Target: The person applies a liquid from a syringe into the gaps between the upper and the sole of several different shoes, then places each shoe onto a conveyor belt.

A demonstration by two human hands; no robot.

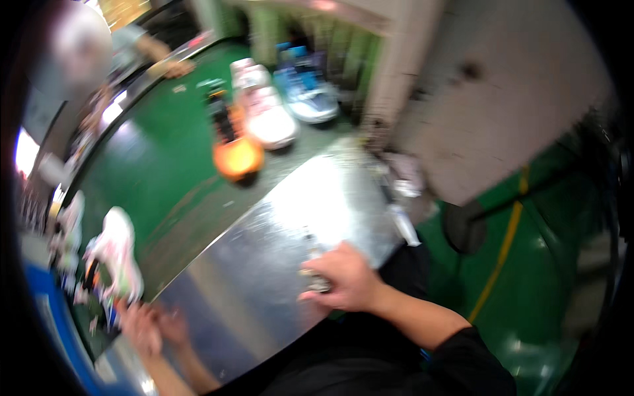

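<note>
My right fingers (330, 290) are curled down over a small metal part (317, 280) on the steel table (251, 290), closed around it as far as I can tell; the frame is smeared with motion, so I can't say whether it is lifted or only pressed flat. The part sits under my fingertips at the near edge of the table, just ahead of my right hand (347, 277). It looks like a dull grey, hard little piece, so I judge it light and stiff, and likely to skid on the polished sheet. Pinching it by its sides between thumb and forefinger seems the surest grip, not pushing on top.

My left hand (142, 327) is well off to the left of those fingers, low at the table's corner. Its fingers look loosely spread, holding nothing I can make out. Just above it stands a white and pink shoe (115, 254).

Farther out, beyond my right fingertips across the green belt (165, 165), lies an orange and black shoe (231, 142), with a pale pink shoe (267, 112) beside it and a blue one (307, 89) past that. At the far left end, another person's hand (173, 67) rests on the belt's edge. To the right of my right forearm the green floor (528, 290) carries a yellow line (505, 244).
</note>
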